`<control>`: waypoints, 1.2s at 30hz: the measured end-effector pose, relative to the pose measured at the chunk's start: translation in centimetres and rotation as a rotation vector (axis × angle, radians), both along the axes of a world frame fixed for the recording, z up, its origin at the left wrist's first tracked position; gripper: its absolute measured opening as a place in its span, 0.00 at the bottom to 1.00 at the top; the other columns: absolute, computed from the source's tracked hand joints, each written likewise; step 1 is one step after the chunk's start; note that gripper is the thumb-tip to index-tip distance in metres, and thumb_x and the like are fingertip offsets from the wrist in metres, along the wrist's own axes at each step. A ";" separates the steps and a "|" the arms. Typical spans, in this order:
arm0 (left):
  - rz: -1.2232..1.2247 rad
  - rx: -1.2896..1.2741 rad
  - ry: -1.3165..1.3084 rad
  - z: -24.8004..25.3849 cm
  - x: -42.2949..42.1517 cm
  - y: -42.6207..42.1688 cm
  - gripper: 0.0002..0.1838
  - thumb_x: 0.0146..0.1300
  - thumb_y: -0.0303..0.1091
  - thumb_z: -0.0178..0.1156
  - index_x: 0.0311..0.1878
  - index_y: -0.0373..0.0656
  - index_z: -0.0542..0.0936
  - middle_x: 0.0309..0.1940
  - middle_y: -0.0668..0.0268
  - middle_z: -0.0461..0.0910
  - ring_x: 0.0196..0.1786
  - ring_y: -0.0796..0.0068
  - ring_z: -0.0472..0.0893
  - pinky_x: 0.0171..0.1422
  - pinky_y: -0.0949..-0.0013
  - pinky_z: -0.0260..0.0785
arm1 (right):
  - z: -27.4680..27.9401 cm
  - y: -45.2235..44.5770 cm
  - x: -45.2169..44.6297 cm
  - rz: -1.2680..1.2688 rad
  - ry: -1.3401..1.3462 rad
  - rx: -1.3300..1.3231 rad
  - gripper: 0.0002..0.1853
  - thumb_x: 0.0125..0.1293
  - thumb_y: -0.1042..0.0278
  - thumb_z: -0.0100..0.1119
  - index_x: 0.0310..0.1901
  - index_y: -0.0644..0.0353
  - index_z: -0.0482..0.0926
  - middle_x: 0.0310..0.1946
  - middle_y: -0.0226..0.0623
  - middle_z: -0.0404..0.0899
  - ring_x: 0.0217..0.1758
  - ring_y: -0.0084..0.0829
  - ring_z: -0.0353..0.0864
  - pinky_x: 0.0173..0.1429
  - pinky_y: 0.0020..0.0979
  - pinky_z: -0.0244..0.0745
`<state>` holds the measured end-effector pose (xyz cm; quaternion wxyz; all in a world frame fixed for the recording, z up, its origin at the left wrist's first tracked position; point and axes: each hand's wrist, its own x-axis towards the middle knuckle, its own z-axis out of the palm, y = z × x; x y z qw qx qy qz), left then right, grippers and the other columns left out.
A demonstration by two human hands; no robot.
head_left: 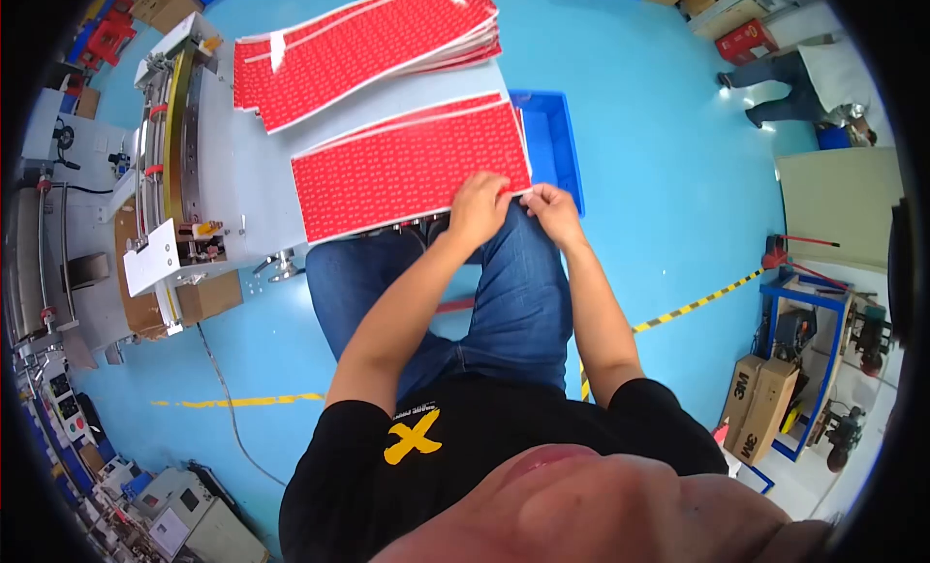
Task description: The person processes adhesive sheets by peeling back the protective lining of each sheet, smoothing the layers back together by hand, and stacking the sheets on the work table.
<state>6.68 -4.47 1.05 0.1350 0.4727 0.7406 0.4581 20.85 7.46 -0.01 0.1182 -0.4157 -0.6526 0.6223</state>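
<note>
A red sheet with a small pale repeated print and white borders lies over the near edge of the table, just above my lap. My left hand rests at its near right corner, fingers bent and closed on the sheet's edge. Right beside it, my right hand pinches the corner tip between thumb and fingers. What exactly lies between the fingertips is too small to make out. Other sheet edges show beneath this sheet. Farther back sits a fanned stack of similar red sheets.
A blue bin stands right of the table. On the left is a roller machine with a metal frame. A cable crosses the blue floor. Boxes and a blue rack stand at right; another person bends at upper right.
</note>
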 end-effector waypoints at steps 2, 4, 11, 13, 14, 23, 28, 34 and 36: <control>-0.002 0.002 0.048 -0.2 0.6 0.4 0.11 0.59 0.31 0.64 0.44 0.39 0.83 0.43 0.54 0.81 0.50 0.51 0.79 0.56 0.53 0.72 | 0.9 -0.2 -0.2 -0.007 0.034 0.035 0.07 0.70 0.68 0.59 0.37 0.62 0.83 0.29 0.28 0.82 0.29 0.16 0.75 0.36 0.21 0.70; -0.010 -0.002 0.053 -0.1 0.5 0.4 0.11 0.58 0.28 0.66 0.44 0.38 0.83 0.43 0.55 0.81 0.50 0.52 0.79 0.56 0.56 0.72 | 1.5 0.1 -0.1 0.064 0.020 0.014 0.08 0.71 0.68 0.58 0.36 0.62 0.82 0.29 0.28 0.82 0.29 0.17 0.75 0.37 0.22 0.70; -0.041 -0.003 0.071 0.0 -0.3 0.5 0.12 0.60 0.33 0.66 0.45 0.37 0.83 0.44 0.55 0.80 0.51 0.53 0.79 0.57 0.56 0.72 | 0.3 0.7 -1.0 0.088 0.075 0.010 0.08 0.71 0.68 0.58 0.39 0.63 0.84 0.31 0.27 0.82 0.32 0.16 0.75 0.39 0.22 0.71; -0.025 0.018 0.046 0.8 -0.2 0.6 0.15 0.62 0.39 0.66 0.45 0.37 0.83 0.43 0.54 0.81 0.49 0.53 0.81 0.54 0.56 0.74 | 0.4 0.7 -1.3 0.118 0.027 0.111 0.08 0.70 0.69 0.57 0.39 0.63 0.84 0.29 0.27 0.82 0.32 0.18 0.77 0.39 0.23 0.72; -0.006 0.004 0.026 1.1 -0.2 0.7 0.15 0.62 0.39 0.66 0.45 0.37 0.83 0.42 0.54 0.81 0.47 0.53 0.81 0.52 0.56 0.74 | 0.4 0.8 -1.3 0.133 0.013 0.177 0.08 0.69 0.69 0.57 0.39 0.63 0.85 0.29 0.28 0.83 0.32 0.19 0.77 0.39 0.24 0.72; 0.142 -0.049 -0.100 2.1 -1.4 0.8 0.09 0.66 0.35 0.57 0.36 0.41 0.82 0.34 0.53 0.83 0.40 0.50 0.83 0.45 0.53 0.75 | 2.4 0.2 -3.4 0.165 -0.083 0.275 0.10 0.70 0.65 0.59 0.37 0.62 0.86 0.28 0.34 0.86 0.30 0.24 0.83 0.35 0.28 0.74; 0.302 0.190 -1.270 -1.1 -9.2 -3.9 0.08 0.73 0.33 0.53 0.45 0.41 0.79 0.38 0.63 0.83 0.39 0.72 0.84 0.43 0.70 0.78 | 0.4 0.7 -3.0 -0.196 0.039 -0.193 0.07 0.69 0.70 0.57 0.39 0.63 0.82 0.30 0.34 0.85 0.27 0.20 0.80 0.31 0.22 0.73; 0.596 0.727 -1.572 -3.1 -17.8 -14.5 0.12 0.72 0.34 0.51 0.51 0.38 0.78 0.45 0.65 0.82 0.46 0.72 0.81 0.49 0.69 0.74 | 0.1 0.6 -3.2 -0.342 0.141 -0.332 0.05 0.69 0.72 0.56 0.40 0.64 0.79 0.30 0.39 0.84 0.28 0.24 0.82 0.33 0.26 0.79; 0.580 0.799 -1.565 -3.6 -18.9 -16.7 0.13 0.73 0.34 0.49 0.51 0.39 0.78 0.46 0.65 0.82 0.48 0.72 0.80 0.50 0.69 0.73 | -0.4 0.7 -3.2 -0.362 0.149 -0.353 0.05 0.68 0.72 0.56 0.40 0.64 0.79 0.30 0.39 0.84 0.28 0.25 0.82 0.33 0.26 0.79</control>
